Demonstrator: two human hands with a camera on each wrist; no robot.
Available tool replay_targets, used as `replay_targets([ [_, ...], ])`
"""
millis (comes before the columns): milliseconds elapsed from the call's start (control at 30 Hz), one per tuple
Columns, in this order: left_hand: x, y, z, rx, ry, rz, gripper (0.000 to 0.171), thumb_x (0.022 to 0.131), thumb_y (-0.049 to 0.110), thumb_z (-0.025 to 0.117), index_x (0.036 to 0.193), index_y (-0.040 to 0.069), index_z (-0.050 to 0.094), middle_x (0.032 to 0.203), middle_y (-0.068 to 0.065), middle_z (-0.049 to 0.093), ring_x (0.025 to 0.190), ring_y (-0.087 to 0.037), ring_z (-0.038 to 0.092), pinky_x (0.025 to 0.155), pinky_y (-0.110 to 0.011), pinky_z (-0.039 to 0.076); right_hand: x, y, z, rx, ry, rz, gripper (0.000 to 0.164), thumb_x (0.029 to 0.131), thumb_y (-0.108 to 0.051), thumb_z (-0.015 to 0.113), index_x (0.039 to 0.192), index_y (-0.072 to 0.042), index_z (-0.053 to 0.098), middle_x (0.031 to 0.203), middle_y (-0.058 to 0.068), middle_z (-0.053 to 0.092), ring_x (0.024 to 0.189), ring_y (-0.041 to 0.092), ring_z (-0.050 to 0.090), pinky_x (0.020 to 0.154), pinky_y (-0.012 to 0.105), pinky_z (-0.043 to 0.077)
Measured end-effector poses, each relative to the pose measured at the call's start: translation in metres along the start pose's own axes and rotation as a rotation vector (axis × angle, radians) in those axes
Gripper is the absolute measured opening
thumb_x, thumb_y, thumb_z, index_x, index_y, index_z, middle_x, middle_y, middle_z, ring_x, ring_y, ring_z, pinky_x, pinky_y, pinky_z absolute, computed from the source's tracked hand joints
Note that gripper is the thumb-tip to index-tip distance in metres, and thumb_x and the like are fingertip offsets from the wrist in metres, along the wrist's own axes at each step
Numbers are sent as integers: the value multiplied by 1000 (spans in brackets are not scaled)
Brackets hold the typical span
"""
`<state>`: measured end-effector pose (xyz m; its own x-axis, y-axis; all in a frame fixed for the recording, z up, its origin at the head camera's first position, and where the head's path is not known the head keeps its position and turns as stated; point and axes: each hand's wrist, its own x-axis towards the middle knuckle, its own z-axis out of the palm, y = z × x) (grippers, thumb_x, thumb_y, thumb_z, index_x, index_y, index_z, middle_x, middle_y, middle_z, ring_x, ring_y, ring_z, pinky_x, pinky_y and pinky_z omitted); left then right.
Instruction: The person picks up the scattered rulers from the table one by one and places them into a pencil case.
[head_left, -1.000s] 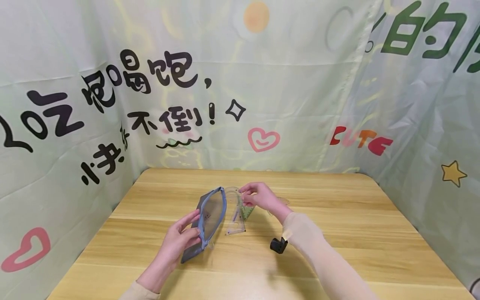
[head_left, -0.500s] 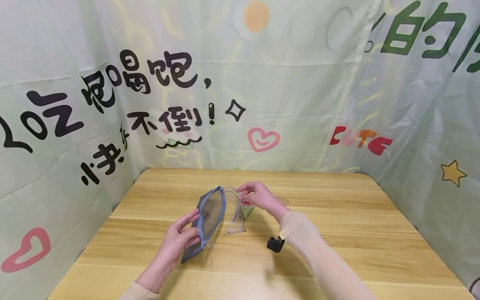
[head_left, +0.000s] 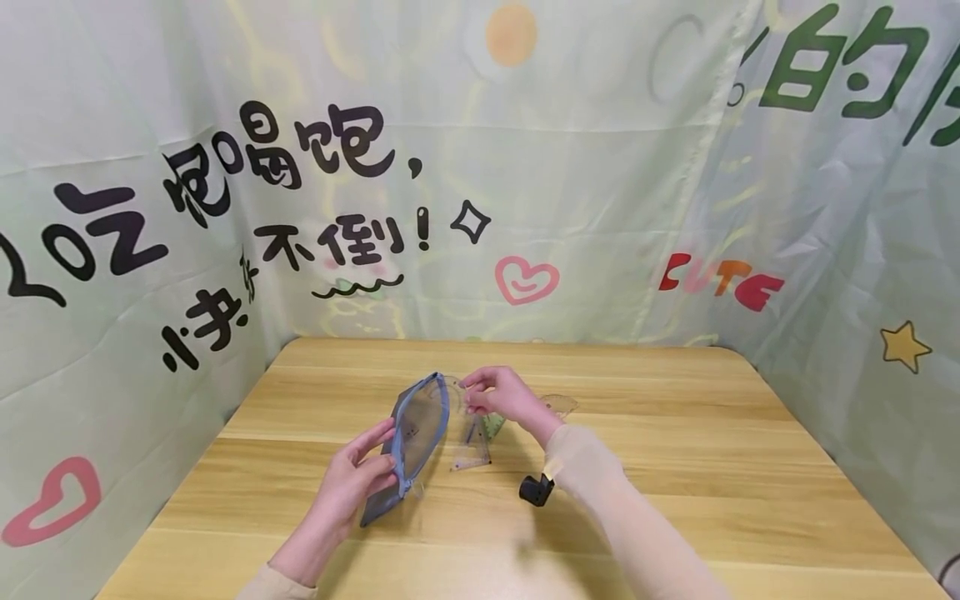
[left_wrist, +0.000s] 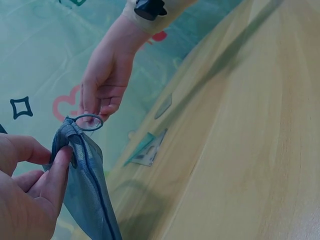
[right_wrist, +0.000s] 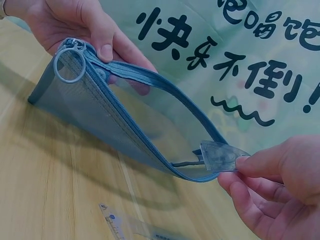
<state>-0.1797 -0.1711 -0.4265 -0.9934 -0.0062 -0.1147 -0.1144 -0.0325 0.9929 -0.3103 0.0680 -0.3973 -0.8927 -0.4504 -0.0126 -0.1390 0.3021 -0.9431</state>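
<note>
My left hand (head_left: 351,479) grips a blue-grey mesh zip pouch (head_left: 423,421) by its near side, thumb on one edge and fingers on the other. The pouch is tilted, its zip undone and its mouth gaping. A round ring (right_wrist: 70,66) hangs from the zip. With thumb and fingers, my right hand (head_left: 504,396) pinches a thin clear plastic piece (right_wrist: 217,156) at the far end of the mouth; its left end overlaps the opening in the right wrist view. The fingers hide part of it, so I cannot tell its exact kind.
On the wooden table (head_left: 675,467) lie a clear set square (head_left: 471,461), a green triangular piece (head_left: 495,425) and a clear half-round protractor (head_left: 561,404). A black camera (head_left: 536,490) is strapped to the right wrist. Printed cloth (head_left: 585,183) surrounds the table's back and sides.
My right hand has shifted left with the clear piece, closer to the pouch's far end. My left hand and the pouch have stayed almost still.
</note>
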Motion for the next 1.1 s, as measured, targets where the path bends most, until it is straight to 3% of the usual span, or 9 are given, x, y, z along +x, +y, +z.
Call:
replay_targets([
  [267,1,1,1,8,17,3,65,86,-2,58,148,12,44,153,-15,43,89,-9,67,76,-20,59,5,-1,5,35,-1,26,29,93,2,61,121,10,62,95,19,67,91,40,71,83,45,62],
  [433,1,1,2,13,18,-6,64,86,-2,58,148,13,45,153,-13,44,92,-11,68,77,-20,59,8,-1,9,54,-7,52,30,93,2,59,122,10,61,103,27,67,86,32,72,79,40,63],
  [633,1,1,3,18,21,-8,64,87,-2,58,147,13,46,153,-13,44,91,-11,68,78,-21,59,11,-2,15,71,-9,78,31,93,4,59,123,10,60,104,28,67,88,36,72,79,39,63],
  [867,1,1,4,24,21,-10,63,87,-1,58,147,14,47,152,-13,45,91,-10,67,78,-22,59,13,-5,21,94,14,110,32,90,5,62,122,8,61,98,22,69,88,39,71,87,48,60],
  [1100,3,1,7,12,29,-12,61,87,-3,58,146,12,49,150,-14,48,89,-8,67,76,-20,59,15,-3,24,104,18,107,31,90,6,61,122,8,62,95,22,70,72,22,72,89,51,59],
])
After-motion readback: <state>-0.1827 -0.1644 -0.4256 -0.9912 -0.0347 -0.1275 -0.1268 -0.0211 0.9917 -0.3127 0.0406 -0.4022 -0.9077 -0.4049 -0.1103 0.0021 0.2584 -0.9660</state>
